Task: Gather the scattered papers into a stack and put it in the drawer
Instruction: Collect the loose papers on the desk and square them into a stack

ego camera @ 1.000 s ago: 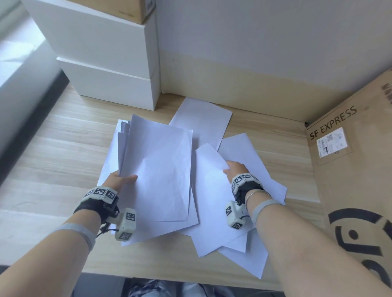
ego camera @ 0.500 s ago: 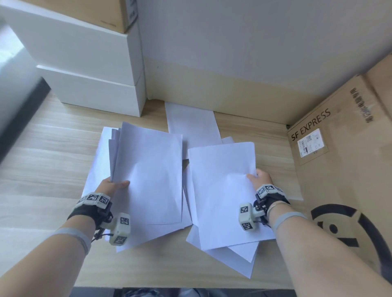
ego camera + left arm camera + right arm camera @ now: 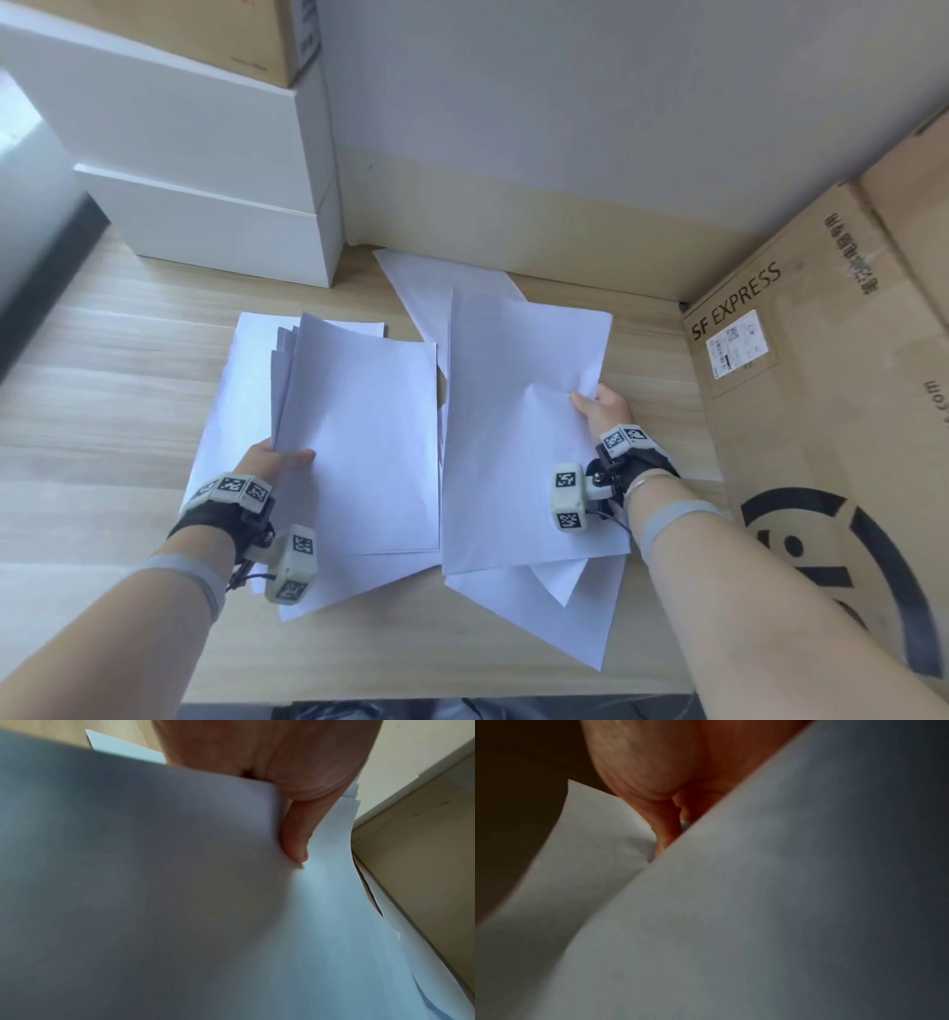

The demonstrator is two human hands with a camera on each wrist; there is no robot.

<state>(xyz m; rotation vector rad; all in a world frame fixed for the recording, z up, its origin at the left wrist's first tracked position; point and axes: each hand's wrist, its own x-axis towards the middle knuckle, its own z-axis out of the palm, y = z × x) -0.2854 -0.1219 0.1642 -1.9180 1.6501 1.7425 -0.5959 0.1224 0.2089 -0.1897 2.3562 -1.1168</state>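
Observation:
White paper sheets lie on a wooden desk (image 3: 102,360). My left hand (image 3: 277,457) pinches the left edge of a small stack of sheets (image 3: 359,437), thumb on top; the left wrist view shows the thumb (image 3: 295,841) over that stack (image 3: 154,902). My right hand (image 3: 598,411) grips the right edge of another sheet (image 3: 518,421), lifted beside the stack; in the right wrist view its fingers (image 3: 667,811) clasp the paper (image 3: 757,923). One sheet (image 3: 441,277) lies by the wall. More loose sheets (image 3: 575,611) lie under the held one. No drawer is visible.
White boxes (image 3: 205,169) are stacked at the back left with a cardboard box (image 3: 231,31) on top. A large SF EXPRESS carton (image 3: 821,411) stands close on the right. A wall (image 3: 565,128) closes the back. The desk's front edge runs below my forearms.
My right hand has pulled its sheet out to the right and raised it next to the left-hand stack. The left hand kept its hold. The view shifted to the right.

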